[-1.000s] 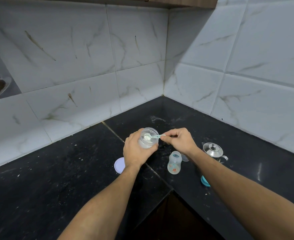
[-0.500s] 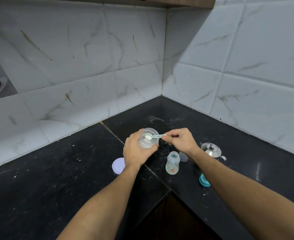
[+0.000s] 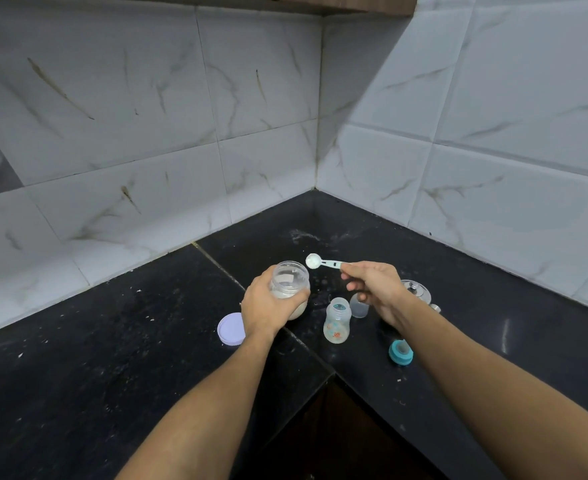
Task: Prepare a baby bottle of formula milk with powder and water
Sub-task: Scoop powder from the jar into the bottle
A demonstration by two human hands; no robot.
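Observation:
My left hand (image 3: pixel 266 308) grips a clear powder jar (image 3: pixel 289 285), open at the top, with pale powder in its lower part. My right hand (image 3: pixel 375 289) pinches the handle of a pale green scoop (image 3: pixel 315 261) filled with white powder, held just right of the jar's mouth and clear of it. The open baby bottle (image 3: pixel 336 320) stands upright on the black counter, below and between my hands. Its teal collar with teat (image 3: pixel 401 352) lies on the counter to the right.
The jar's lilac lid (image 3: pixel 230 330) lies flat left of my left hand. A clear bottle cap (image 3: pixel 359 305) stands behind the bottle. A steel kettle (image 3: pixel 417 292) sits partly hidden behind my right wrist. Tiled walls meet in the corner; the counter edge drops off near me.
The scoop has come up out of the jar and moved right, loaded with powder. My right hand shifted right; the left hand still holds the jar.

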